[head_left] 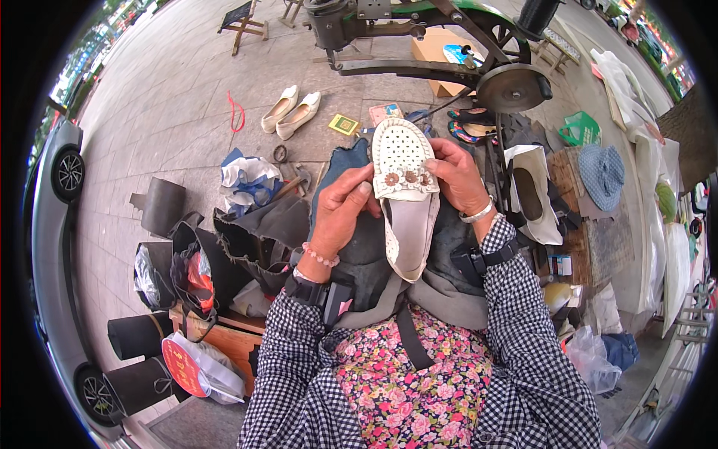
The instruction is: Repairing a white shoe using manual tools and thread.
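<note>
A white slip-on shoe (404,150) with a perforated toe and brown-centred flower trim is held up over my lap, toe pointing away from me. My left hand (342,208) grips its left edge near the trim, thumb against the side. On the opposite edge, my right hand (458,177) pinches the shoe beside the flowers, fingers partly hidden behind it. The grey insole shows through the shoe's opening. Beneath it, a dark apron (359,262) covers my knees.
A green and black shoe-repair machine (449,45) stands ahead. A pair of cream shoes (292,112) sits on the paving at far left. Dark bags (198,269) and a hammer (295,183) lie left; a wooden box (598,224) with a blue hat (600,176) stands right.
</note>
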Motion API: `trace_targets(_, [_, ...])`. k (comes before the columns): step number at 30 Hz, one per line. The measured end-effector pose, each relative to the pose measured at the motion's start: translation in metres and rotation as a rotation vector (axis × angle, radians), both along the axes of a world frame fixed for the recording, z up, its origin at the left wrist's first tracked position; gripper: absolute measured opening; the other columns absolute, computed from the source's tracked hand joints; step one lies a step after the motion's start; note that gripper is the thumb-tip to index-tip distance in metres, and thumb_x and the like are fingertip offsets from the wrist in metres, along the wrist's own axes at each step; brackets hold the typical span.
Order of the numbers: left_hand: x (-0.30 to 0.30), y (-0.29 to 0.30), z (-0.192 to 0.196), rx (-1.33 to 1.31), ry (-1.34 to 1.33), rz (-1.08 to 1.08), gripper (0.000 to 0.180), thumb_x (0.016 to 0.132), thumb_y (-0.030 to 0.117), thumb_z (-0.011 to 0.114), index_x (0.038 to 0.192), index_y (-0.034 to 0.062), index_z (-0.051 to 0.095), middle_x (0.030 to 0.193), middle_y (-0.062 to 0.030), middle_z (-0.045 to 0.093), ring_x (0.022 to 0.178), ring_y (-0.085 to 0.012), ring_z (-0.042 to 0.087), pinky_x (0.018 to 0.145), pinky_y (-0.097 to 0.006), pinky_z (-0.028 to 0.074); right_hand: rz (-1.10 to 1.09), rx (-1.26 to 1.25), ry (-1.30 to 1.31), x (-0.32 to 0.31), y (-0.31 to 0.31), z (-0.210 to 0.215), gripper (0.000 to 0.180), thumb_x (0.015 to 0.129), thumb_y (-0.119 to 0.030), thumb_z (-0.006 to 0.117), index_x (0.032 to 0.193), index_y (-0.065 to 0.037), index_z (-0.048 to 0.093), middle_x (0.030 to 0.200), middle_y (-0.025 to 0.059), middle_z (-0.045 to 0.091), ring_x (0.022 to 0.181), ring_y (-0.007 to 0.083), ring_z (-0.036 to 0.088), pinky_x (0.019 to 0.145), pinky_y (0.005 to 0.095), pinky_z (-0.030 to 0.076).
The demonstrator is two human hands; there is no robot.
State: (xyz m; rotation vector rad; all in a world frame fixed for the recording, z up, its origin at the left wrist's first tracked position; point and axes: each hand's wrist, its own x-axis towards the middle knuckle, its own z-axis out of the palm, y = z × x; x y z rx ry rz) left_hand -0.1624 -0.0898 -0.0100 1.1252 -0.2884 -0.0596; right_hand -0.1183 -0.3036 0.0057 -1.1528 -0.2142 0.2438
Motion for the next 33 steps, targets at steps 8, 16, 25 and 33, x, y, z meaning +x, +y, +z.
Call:
trace_targets(8, [0.0009, 0.0005, -0.0004, 0.002, -0.052, -0.029, 0.031, 0.088, 0.002, 0.049, 0.118, 0.0046, 0.054, 0.098, -0.0067, 0.054, 0.067, -0.0133, 0.056, 0.059, -0.024, 0.048, -0.006, 0.004, 0.007, 0.0004, -0.0015, -0.0019, 0.041, 0.079, -0.008, 0.059, 0.115, 0.007, 0.048, 0.103, 0.0107, 0.058, 0.093, 0.0141, 0.054, 0.084, 0.0264, 0.043])
trace_targets(16, [0.0002, 0.0016, 0.0018, 0.018, -0.036, -0.024, 0.032, 0.087, 0.002, 0.049, 0.119, 0.0056, 0.053, 0.096, -0.0057, 0.054, 0.066, -0.0129, 0.056, 0.058, -0.024, 0.048, -0.005, 0.002, -0.051, 0.0000, 0.0007, -0.0024, 0.043, 0.080, -0.012, 0.062, 0.116, 0.007, 0.047, 0.105, 0.0110, 0.057, 0.094, 0.0145, 0.054, 0.084, 0.0268, 0.043])
trace_targets(25, [0.0007, 0.0024, 0.0025, 0.026, -0.105, -0.036, 0.032, 0.086, 0.003, 0.051, 0.118, 0.0053, 0.054, 0.097, -0.0068, 0.053, 0.067, -0.0135, 0.056, 0.061, -0.024, 0.046, 0.015, -0.086, -0.026, 0.0013, 0.0017, 0.0008, 0.041, 0.081, -0.007, 0.057, 0.118, 0.008, 0.046, 0.109, 0.0101, 0.057, 0.096, 0.0127, 0.054, 0.084, 0.0255, 0.043])
trace_targets(33, [0.0003, 0.0037, -0.0005, -0.063, -0.115, -0.064, 0.031, 0.084, 0.003, 0.053, 0.115, 0.0040, 0.056, 0.101, -0.0083, 0.053, 0.067, -0.0145, 0.057, 0.062, -0.025, 0.046, 0.058, -0.142, 0.003, 0.0046, 0.0012, -0.0021, 0.040, 0.084, -0.010, 0.049, 0.119, 0.010, 0.045, 0.108, 0.0087, 0.057, 0.095, 0.0105, 0.053, 0.085, 0.0221, 0.040])
